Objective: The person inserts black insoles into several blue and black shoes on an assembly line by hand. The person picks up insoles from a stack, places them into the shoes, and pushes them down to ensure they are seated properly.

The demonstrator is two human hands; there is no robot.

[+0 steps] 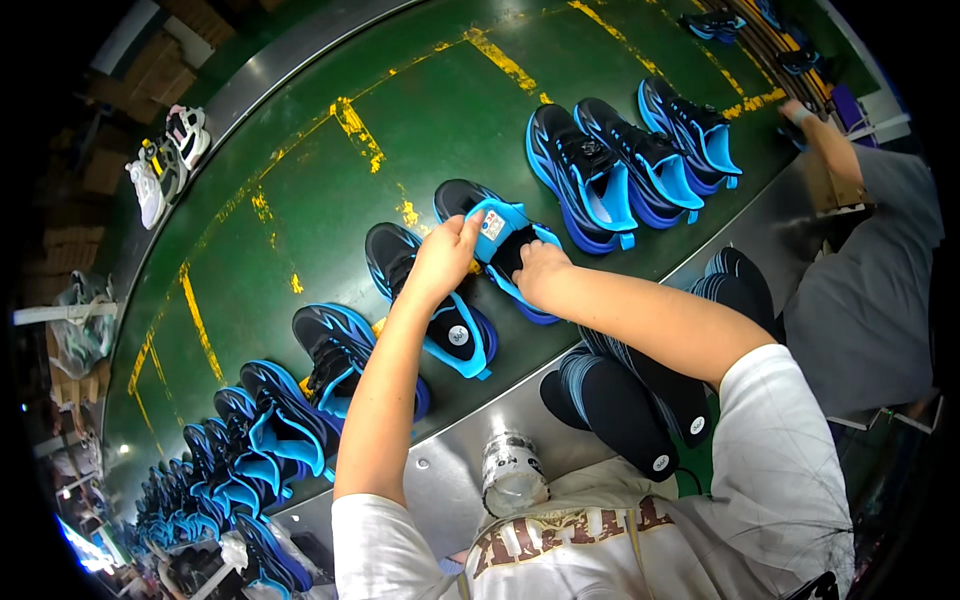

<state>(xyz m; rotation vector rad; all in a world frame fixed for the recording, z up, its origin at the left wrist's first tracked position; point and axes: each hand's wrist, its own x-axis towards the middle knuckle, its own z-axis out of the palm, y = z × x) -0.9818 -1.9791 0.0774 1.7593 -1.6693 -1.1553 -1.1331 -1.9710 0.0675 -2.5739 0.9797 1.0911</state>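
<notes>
A black and blue sneaker lies on the green table in front of me, its opening toward me. My left hand pinches its light blue tongue, which bears a small white label, and pulls it up. Curled into the shoe's opening near the heel are the fingers of my right hand; their tips are partly hidden against the dark inside. Just left of it, partly behind my left forearm, stands another sneaker with a round white sticker inside. Black insoles with blue lines lie in stacks below my right forearm.
More sneakers run in a row down the left. Several matching ones stand to the right. A taped roll or cup sits on the metal edge near me. Pale shoes stand far left. A co-worker's arm reaches in at right.
</notes>
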